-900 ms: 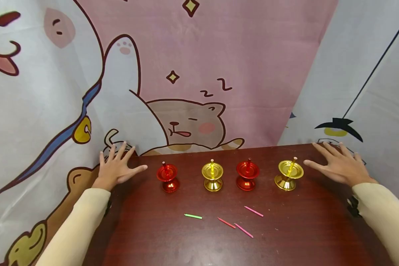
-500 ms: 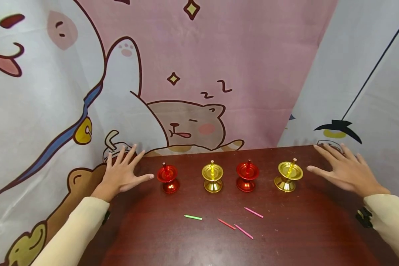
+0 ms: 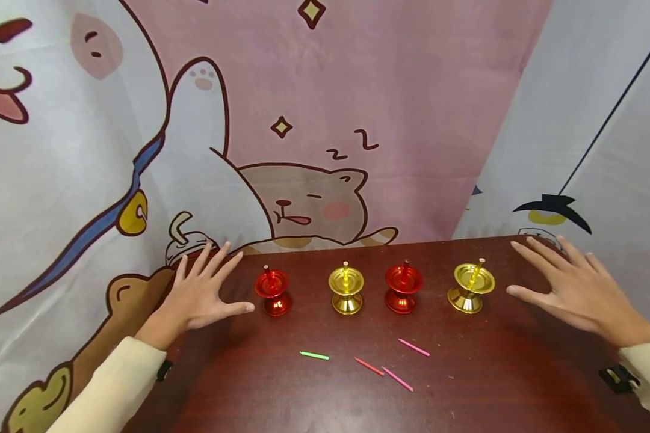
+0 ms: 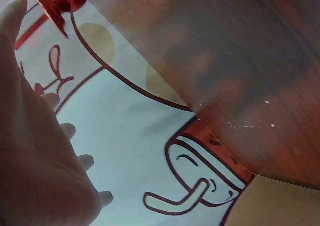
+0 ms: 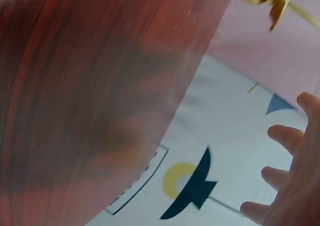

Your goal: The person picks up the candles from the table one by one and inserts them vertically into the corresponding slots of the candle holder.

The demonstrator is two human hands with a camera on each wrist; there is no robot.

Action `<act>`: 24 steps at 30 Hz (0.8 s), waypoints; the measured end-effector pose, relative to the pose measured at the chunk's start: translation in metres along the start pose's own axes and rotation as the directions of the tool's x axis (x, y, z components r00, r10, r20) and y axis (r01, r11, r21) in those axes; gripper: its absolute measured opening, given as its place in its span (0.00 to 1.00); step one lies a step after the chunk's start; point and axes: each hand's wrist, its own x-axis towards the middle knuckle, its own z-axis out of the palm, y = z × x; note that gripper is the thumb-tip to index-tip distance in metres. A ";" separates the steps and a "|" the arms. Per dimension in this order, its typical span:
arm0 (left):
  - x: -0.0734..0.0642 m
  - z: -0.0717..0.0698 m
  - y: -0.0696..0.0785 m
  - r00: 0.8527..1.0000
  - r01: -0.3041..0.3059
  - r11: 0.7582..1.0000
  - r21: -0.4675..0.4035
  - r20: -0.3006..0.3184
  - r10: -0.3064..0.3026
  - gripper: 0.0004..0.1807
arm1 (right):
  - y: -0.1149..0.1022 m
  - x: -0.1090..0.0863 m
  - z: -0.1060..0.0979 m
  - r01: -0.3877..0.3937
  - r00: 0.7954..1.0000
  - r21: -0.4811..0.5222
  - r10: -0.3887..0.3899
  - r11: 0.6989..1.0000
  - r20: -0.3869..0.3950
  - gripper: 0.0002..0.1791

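Note:
In the head view, my left hand (image 3: 203,294) hovers with fingers spread at the table's left side, its thumb near a red metal candle holder (image 3: 275,305). On the right, my right hand (image 3: 585,291) is likewise spread, its thumb pointing toward a gold candle holder (image 3: 466,300). Between these two stand another gold candle holder (image 3: 347,302) and another red candle holder (image 3: 401,302). Each holder has a thin stick in its dish, red in the red ones and yellow in the gold ones. Both wrist views show the hands holding nothing.
Thin candles lie on the dark wooden table (image 3: 281,397): a green candle (image 3: 314,355), a red candle (image 3: 369,366) and two pink ones, including a pink candle (image 3: 414,347) farther back. A cartoon-printed cloth (image 3: 411,108) hangs along the table's back edge.
My left hand has moved right and slightly down, nearer the left red holder. My right hand has drawn right and toward me. The holders and candles have stayed in place.

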 end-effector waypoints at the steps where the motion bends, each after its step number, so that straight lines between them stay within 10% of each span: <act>1: -0.001 -0.003 0.003 1.000 0.000 1.000 -0.002 0.008 0.000 0.62 | -0.004 -0.001 -0.002 0.009 1.000 0.006 -0.009 1.000 -0.005 0.57; 9: -0.006 -0.016 0.026 1.000 -0.023 0.999 -0.023 -0.002 0.023 0.62 | -0.040 -0.005 -0.012 0.144 0.985 0.027 -0.140 0.989 -0.100 0.59; 24: -0.008 -0.023 0.066 0.991 -0.130 0.991 -0.023 -0.041 0.129 0.64 | -0.124 -0.001 -0.011 0.418 0.895 0.055 -0.401 0.907 -0.194 0.61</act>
